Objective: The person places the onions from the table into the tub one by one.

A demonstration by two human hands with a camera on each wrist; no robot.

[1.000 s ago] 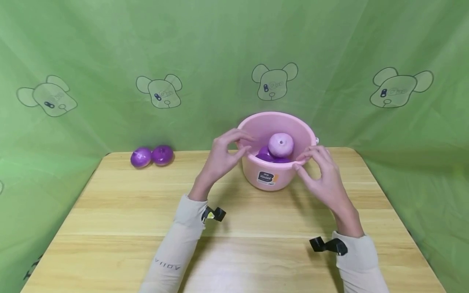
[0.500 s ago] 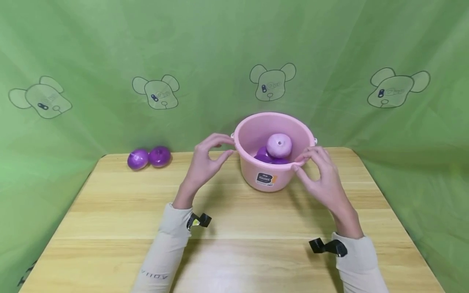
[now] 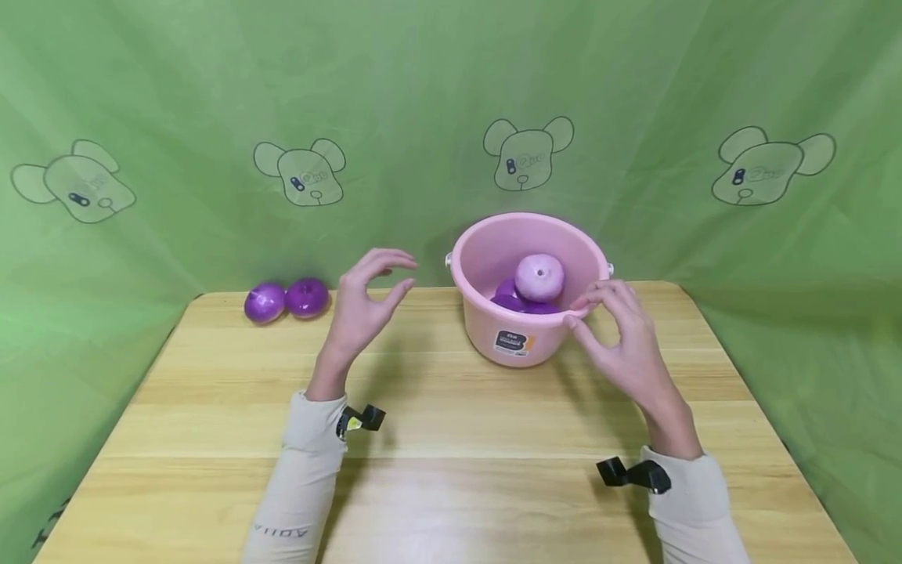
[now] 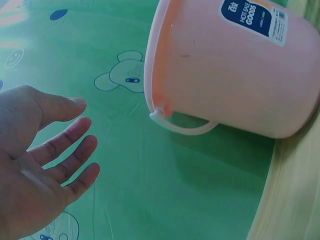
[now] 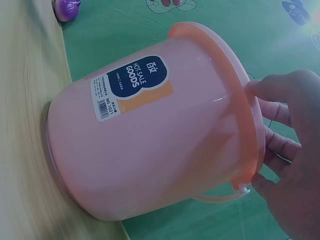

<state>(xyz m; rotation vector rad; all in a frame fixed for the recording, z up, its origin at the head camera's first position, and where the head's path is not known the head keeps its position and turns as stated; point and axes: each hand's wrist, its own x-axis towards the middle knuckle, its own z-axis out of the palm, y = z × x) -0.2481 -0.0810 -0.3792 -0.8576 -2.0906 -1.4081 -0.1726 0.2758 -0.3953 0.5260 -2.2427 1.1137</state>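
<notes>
A pink plastic bucket stands upright at the back of the table, its label facing me and its handle hanging behind. Inside lie several purple onions, a pale one on top of darker ones. My right hand pinches the bucket's front right rim between thumb and fingers, as the right wrist view also shows. My left hand hovers to the left of the bucket, fingers loosely bent and holding nothing. In the left wrist view that hand is apart from the bucket. Two more onions sit side by side further left.
The wooden table carries the bucket and onions. A green curtain printed with bear heads hangs right behind the back edge and along both sides.
My left hand has moved left, away from inside the bucket's left rim, into the space between bucket and the two onions. My right hand has kept its pinch on the rim.
</notes>
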